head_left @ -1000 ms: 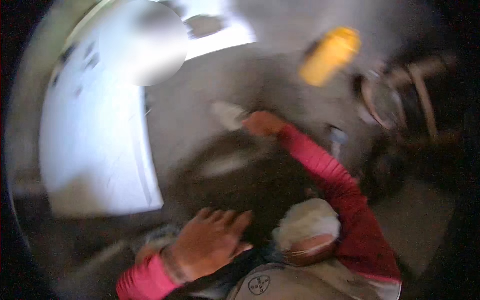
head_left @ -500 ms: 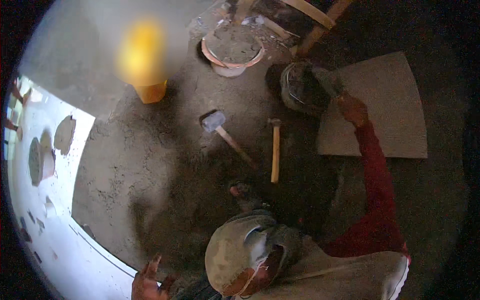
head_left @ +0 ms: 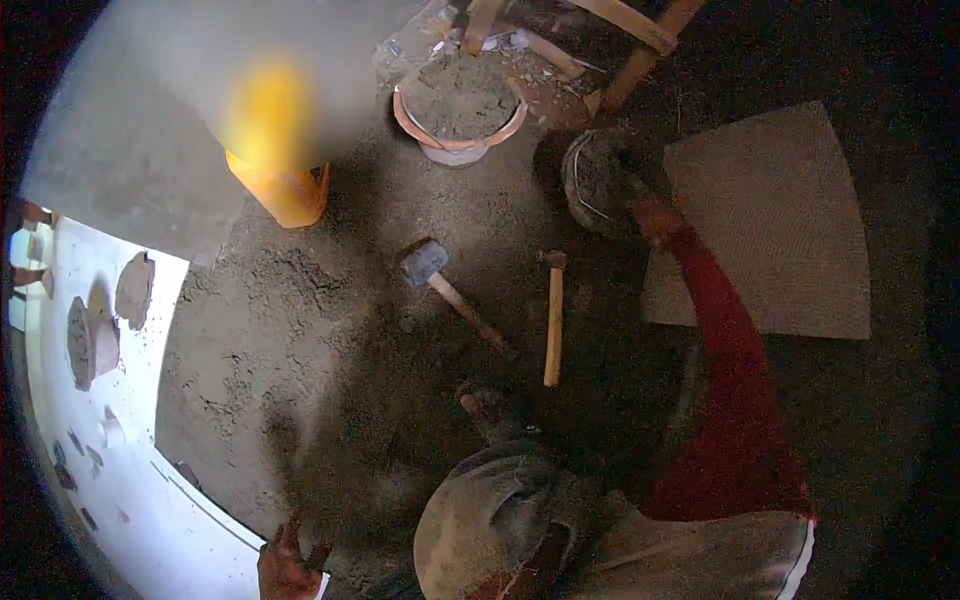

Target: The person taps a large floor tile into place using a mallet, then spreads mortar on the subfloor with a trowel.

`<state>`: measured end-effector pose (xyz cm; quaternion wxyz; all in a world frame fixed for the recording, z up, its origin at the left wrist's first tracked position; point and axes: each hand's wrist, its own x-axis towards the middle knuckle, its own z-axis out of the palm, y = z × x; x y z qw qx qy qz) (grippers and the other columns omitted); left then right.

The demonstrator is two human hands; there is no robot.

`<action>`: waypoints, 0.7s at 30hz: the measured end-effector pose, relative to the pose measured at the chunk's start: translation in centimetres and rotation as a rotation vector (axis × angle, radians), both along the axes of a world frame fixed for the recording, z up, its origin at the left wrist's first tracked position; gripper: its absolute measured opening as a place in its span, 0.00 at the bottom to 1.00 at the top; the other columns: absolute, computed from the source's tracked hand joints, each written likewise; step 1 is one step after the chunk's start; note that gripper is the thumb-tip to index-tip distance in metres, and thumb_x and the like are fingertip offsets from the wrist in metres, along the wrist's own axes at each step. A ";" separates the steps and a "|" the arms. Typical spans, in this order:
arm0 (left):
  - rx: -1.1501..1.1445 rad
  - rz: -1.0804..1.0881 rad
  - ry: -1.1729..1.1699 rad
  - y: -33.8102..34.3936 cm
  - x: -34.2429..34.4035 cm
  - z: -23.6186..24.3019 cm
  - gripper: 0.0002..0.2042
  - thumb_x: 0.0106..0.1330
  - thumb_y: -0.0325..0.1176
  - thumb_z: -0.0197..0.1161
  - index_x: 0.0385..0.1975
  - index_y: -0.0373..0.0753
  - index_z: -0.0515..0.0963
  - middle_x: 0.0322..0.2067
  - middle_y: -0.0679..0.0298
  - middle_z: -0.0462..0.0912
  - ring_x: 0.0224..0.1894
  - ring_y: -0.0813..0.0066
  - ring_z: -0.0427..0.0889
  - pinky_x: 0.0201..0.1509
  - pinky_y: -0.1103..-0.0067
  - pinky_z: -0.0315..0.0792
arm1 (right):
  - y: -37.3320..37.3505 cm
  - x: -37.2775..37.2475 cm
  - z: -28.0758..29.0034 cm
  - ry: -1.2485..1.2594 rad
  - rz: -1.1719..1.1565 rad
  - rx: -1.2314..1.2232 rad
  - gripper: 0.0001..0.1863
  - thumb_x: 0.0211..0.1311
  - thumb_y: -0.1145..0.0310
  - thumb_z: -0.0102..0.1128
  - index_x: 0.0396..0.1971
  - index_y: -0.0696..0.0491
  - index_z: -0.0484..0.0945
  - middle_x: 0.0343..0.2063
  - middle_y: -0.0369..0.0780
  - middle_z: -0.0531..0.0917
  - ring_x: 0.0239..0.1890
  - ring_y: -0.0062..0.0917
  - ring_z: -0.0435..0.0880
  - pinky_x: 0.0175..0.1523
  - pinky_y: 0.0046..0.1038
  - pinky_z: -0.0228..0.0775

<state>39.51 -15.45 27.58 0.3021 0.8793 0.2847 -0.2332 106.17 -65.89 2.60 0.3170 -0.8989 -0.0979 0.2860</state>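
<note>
My right hand (head_left: 658,221) is closed on the handle of a dark trowel, whose blade reaches into a round bucket (head_left: 592,170) and is hard to make out in the shadow. A rubber mallet (head_left: 425,263) with a wooden handle and a hammer (head_left: 553,325) lie on the mortar-covered floor (head_left: 250,360) before me. Low in the picture, my left hand (head_left: 288,565) has its fingers apart beside the white flooring (head_left: 210,540), apparently empty. My bent knee (head_left: 455,515) is between my arms.
A square textured slab (head_left: 760,220) lies right; a pan of mortar (head_left: 458,100) and wooden pieces (head_left: 630,35) stand behind. A partly blurred yellow container (head_left: 290,200) sits by grey flooring (head_left: 120,150). Mortar-filled containers (head_left: 95,345) rest on the white floor, where another person's feet show at far left.
The view has swung round to the tools and slab. My right hand with the trowel has since moved slightly left and down, deeper into the bucket. My left hand stays low.
</note>
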 end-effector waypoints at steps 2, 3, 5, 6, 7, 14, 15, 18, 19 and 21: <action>-0.027 -0.004 0.042 -0.1 0.8 -0.2 0.28 0.55 0.38 0.67 0.55 0.34 0.69 0.43 0.49 0.80 0.43 0.52 0.80 0.45 0.69 0.75 | 0.2 0.4 -0.8 0.101 0.069 0.413 0.22 0.65 0.57 0.53 0.55 0.50 0.72 0.43 0.38 0.79 0.38 0.29 0.79 0.43 0.32 0.73; -0.023 -0.001 0.040 -0.1 1.1 -0.2 0.28 0.55 0.38 0.67 0.55 0.34 0.69 0.43 0.49 0.80 0.43 0.52 0.80 0.45 0.69 0.75 | 0.4 0.4 -1.2 0.001 0.294 0.497 0.22 0.64 0.56 0.54 0.54 0.50 0.72 0.41 0.38 0.80 0.36 0.27 0.78 0.40 0.30 0.73; 0.000 -0.158 -0.145 0.0 1.5 -0.1 0.27 0.56 0.39 0.66 0.55 0.35 0.69 0.45 0.48 0.79 0.43 0.51 0.80 0.45 0.68 0.75 | 0.6 0.1 -1.8 0.231 0.060 0.682 0.22 0.62 0.55 0.57 0.52 0.51 0.74 0.36 0.38 0.81 0.32 0.25 0.78 0.36 0.28 0.72; 0.005 -0.155 -0.147 -0.1 1.7 0.1 0.27 0.56 0.39 0.66 0.55 0.35 0.69 0.45 0.48 0.79 0.43 0.51 0.80 0.45 0.68 0.75 | 0.7 -0.1 -2.0 0.406 -0.150 0.702 0.22 0.61 0.55 0.57 0.51 0.52 0.75 0.35 0.38 0.81 0.31 0.25 0.77 0.36 0.28 0.72; -0.030 -0.114 -0.106 -0.2 1.9 0.3 0.27 0.56 0.38 0.66 0.54 0.35 0.69 0.45 0.49 0.79 0.43 0.49 0.80 0.45 0.67 0.75 | 1.0 -0.3 -2.3 0.556 -0.392 0.731 0.22 0.60 0.54 0.58 0.49 0.52 0.76 0.34 0.39 0.81 0.31 0.24 0.77 0.35 0.28 0.71; 0.209 -0.205 -0.141 -0.4 3.5 0.1 0.22 0.56 0.36 0.65 0.51 0.37 0.72 0.40 0.50 0.80 0.38 0.49 0.80 0.40 0.66 0.75 | 2.3 -2.0 -1.3 0.088 0.147 0.472 0.19 0.60 0.52 0.58 0.42 0.52 0.76 0.33 0.37 0.80 0.31 0.21 0.77 0.34 0.23 0.70; 0.203 -0.198 -0.145 -0.4 3.4 0.0 0.22 0.56 0.36 0.65 0.51 0.37 0.72 0.40 0.50 0.80 0.38 0.49 0.80 0.40 0.66 0.75 | 2.4 -2.7 -0.8 0.001 0.236 0.500 0.19 0.60 0.52 0.58 0.42 0.52 0.76 0.32 0.37 0.80 0.30 0.20 0.77 0.34 0.22 0.70; 0.126 -0.077 -0.112 -0.5 3.3 0.1 0.15 0.56 0.33 0.64 0.42 0.36 0.76 0.34 0.50 0.82 0.34 0.50 0.81 0.36 0.67 0.75 | 2.3 -5.1 1.6 -0.031 0.096 0.296 0.21 0.62 0.52 0.57 0.46 0.52 0.75 0.30 0.35 0.79 0.28 0.20 0.77 0.32 0.23 0.70; 0.108 -0.065 -0.085 -0.6 3.4 0.4 0.11 0.55 0.32 0.64 0.36 0.36 0.76 0.31 0.51 0.81 0.32 0.51 0.81 0.35 0.67 0.74 | 2.3 -6.0 2.5 -0.008 0.021 0.217 0.21 0.62 0.52 0.57 0.47 0.52 0.75 0.30 0.35 0.79 0.27 0.20 0.77 0.32 0.24 0.71; 0.001 0.129 -0.097 -1.5 3.9 1.1 0.04 0.52 0.26 0.64 0.24 0.36 0.75 0.21 0.54 0.79 0.24 0.53 0.79 0.31 0.68 0.72 | 1.7 -7.5 4.9 0.075 -0.255 0.349 0.22 0.64 0.51 0.56 0.50 0.50 0.73 0.28 0.33 0.78 0.26 0.19 0.74 0.32 0.24 0.70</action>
